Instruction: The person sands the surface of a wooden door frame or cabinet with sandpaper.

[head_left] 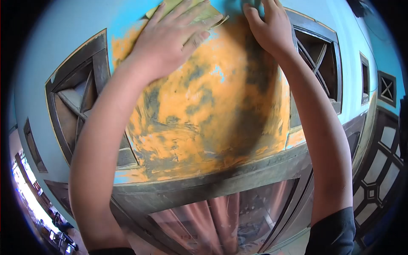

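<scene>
Both arms reach up to a wall with a patchy orange and grey area (191, 114) between two vents. My left hand (170, 38) lies flat with spread fingers on a yellowish sheet (191, 12), which it presses against the wall at the top; one corner of the sheet curls up beside the fingers. Further right, my right hand (272, 25) is raised near the wall's upper part, thumb apart from the fingers. Its fingertips are cut off by the frame's top edge, and no object shows in it. Small blue spots show within the orange.
Wooden vents with crossed bars stand at the left (76, 102) and right (316, 59). Below runs a dark wooden frame (187, 187) over a glass pane with pinkish curtains (229, 216) behind it. A patterned door (378, 170) is at far right, a bright opening at far left.
</scene>
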### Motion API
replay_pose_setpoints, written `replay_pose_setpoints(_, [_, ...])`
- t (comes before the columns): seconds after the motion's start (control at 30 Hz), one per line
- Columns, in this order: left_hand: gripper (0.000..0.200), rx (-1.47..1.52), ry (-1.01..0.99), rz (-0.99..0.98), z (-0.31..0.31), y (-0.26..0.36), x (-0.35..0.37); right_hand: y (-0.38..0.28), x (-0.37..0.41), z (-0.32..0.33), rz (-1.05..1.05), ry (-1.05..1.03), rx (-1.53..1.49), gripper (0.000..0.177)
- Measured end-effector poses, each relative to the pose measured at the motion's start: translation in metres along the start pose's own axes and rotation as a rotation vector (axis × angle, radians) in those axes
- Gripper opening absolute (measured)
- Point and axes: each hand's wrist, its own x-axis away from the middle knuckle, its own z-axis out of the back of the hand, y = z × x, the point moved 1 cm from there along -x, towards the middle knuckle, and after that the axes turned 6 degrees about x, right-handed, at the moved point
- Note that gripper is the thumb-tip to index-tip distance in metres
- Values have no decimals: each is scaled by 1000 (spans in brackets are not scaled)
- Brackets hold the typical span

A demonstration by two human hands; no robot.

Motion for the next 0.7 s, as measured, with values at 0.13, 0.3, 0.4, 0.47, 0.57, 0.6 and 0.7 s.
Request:
replay_pose_setpoints(0.13, [56,260,26,349,27,-24,4,1,0,-3,41,33,-18,32])
replay_pose_setpoints(0.3, [48,79,316,-12,-19,-8,17,3,-2,-2,14,36,9,32])
replay_pose_setpoints(0.4, [42,216,309,-184,-14,26,22,5,-2,-3,43,33,-33,33])
replay_pose_setpoints(0.47, [33,351,357,-200,-12,19,22,5,-1,-5,35,40,-12,33])
replay_pose_setpoints(0.57, [21,506,178,-118,12,19,24,-1,-3,1,-9,11,-37,31])
replay_pose_setpoints(0.6, [17,550,74,-72,19,21,24,-2,-3,4,-15,-2,-42,31])
replay_pose_setpoints(0.7, [12,506,306,-215,21,18,31,23,-2,-16,37,35,-30,40])
